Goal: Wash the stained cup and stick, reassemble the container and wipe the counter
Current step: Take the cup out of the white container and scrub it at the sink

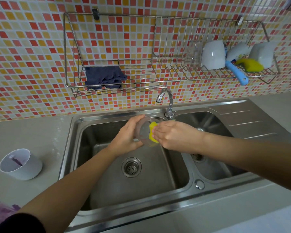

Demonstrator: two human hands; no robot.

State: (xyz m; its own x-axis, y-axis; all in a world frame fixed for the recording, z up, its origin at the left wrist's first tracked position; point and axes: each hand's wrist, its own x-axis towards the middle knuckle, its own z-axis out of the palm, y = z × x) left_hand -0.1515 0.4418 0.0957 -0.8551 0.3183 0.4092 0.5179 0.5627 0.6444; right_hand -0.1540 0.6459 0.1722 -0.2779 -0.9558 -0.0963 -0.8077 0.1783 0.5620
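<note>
Over the left sink basin [107,187], my left hand [127,134] grips a clear cup [144,132] on its side, mouth facing right. My right hand [172,135] presses a yellow sponge [152,132] into the cup's mouth; the fingers hide most of the sponge. On the counter at the left stands a white container [21,163], open at the top, with a purple-stained stick lying inside it. A dark blue cloth [104,77] hangs in the wall rack.
The tap [166,101] rises just behind my hands, with no water visible from its spout. A second basin [213,165] lies to the right. The wire wall rack [175,78] holds white cups, a blue-handled brush and another yellow sponge. Something purple shows at the bottom left corner.
</note>
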